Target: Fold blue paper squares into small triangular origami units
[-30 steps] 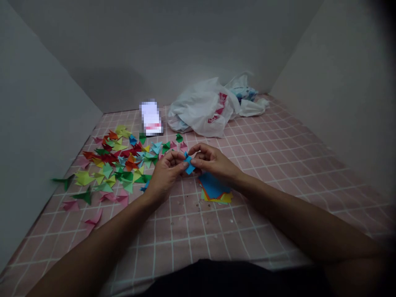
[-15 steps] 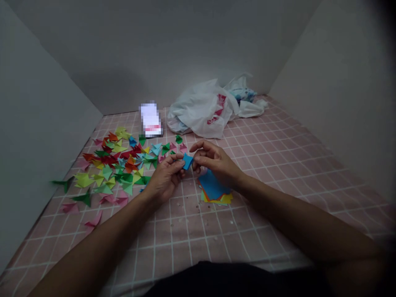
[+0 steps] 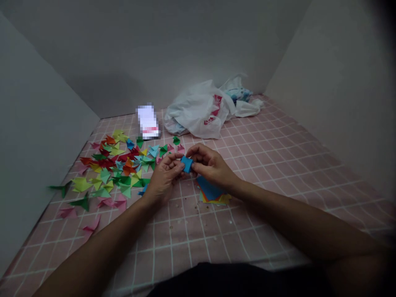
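Observation:
Both my hands meet over the pink checked surface and pinch a small folded blue paper piece (image 3: 187,163). My left hand (image 3: 163,176) grips its left side with thumb and fingers closed. My right hand (image 3: 210,165) grips its right side, fingers curled. Just below my right hand lies a small stack of coloured paper squares (image 3: 212,192), blue on top. To the left spreads a heap of several folded paper pieces (image 3: 114,167) in red, green, yellow, pink and blue.
A crumpled white plastic bag (image 3: 199,109) lies at the back near the wall, with a blurred white packet (image 3: 147,121) to its left. Grey walls close in on the left, back and right. Small crumbs dot the pink checked cloth (image 3: 278,161) near me.
The blue piece has been folded smaller and squarer between my fingers. Both hands stay in about the same spot, and the view has shifted slightly.

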Tool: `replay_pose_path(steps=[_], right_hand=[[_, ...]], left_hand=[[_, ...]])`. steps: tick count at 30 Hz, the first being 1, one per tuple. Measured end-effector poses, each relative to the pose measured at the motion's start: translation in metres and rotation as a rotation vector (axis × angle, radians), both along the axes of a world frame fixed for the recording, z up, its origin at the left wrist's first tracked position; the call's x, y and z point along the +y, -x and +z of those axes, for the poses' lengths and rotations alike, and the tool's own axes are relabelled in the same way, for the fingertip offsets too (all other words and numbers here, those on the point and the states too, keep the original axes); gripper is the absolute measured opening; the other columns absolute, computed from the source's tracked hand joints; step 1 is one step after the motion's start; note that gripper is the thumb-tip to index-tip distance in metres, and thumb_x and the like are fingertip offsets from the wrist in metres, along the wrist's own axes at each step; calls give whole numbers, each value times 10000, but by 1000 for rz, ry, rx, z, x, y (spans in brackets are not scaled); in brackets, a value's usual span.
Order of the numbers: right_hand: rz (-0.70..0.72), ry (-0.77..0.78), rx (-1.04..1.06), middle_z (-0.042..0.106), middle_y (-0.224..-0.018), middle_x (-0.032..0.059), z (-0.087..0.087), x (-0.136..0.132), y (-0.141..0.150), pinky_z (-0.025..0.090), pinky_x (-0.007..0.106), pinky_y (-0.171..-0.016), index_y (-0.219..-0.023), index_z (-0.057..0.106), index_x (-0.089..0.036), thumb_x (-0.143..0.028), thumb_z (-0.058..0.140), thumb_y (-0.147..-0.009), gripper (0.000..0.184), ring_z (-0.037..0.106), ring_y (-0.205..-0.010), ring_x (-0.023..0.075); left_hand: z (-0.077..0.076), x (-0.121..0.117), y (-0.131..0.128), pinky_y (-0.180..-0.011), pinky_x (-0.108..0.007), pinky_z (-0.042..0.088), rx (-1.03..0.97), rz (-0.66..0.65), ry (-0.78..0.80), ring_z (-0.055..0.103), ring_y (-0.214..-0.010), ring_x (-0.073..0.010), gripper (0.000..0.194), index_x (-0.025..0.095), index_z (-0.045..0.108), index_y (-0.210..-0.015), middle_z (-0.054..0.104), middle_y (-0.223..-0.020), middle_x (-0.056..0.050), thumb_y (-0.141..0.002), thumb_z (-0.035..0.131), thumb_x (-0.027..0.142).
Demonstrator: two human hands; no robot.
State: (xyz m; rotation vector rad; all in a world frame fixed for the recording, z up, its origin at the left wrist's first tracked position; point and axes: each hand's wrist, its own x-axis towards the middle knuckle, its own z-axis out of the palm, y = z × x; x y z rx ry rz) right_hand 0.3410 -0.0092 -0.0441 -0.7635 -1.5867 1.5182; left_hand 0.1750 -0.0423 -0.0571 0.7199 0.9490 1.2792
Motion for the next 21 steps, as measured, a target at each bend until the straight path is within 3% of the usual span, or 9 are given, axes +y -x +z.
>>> replay_pose_path(steps=[9,14,17,21], right_hand=[[21,-7,60,573,-660,-68,0,1,-2,484,255,-574,-1005,497,-215,-180,558,-807,210,591,-584,114],[-30,25,89,643,-675,-38,2,3,-2,510,255,-575,-1011,525,-199,-333,558,-914,169,632,-578,119],[-17,80,6,640,-661,-26,2,4,-3,489,236,-516,-905,568,-187,-447,604,-913,263,600,-521,105],[27,215,-82,612,-588,-32,0,4,-3,438,211,-434,-731,562,-184,-433,693,-834,300,533,-440,84]], left_hand=[[4,1,0,-602,-219,496,107,13,-86,616,-603,-96,499,200,605,-1047,637,-708,64,-642,890,259],[4,-1,1,-622,-212,477,193,69,-148,588,-603,-83,434,206,589,-1036,635,-712,69,-693,852,245],[4,-3,1,-632,-214,474,265,79,-215,600,-633,-94,385,207,598,-1036,649,-718,56,-728,827,231],[5,-4,1,-661,-233,497,334,72,-252,632,-673,-116,373,207,603,-1035,667,-752,37,-739,826,240]])
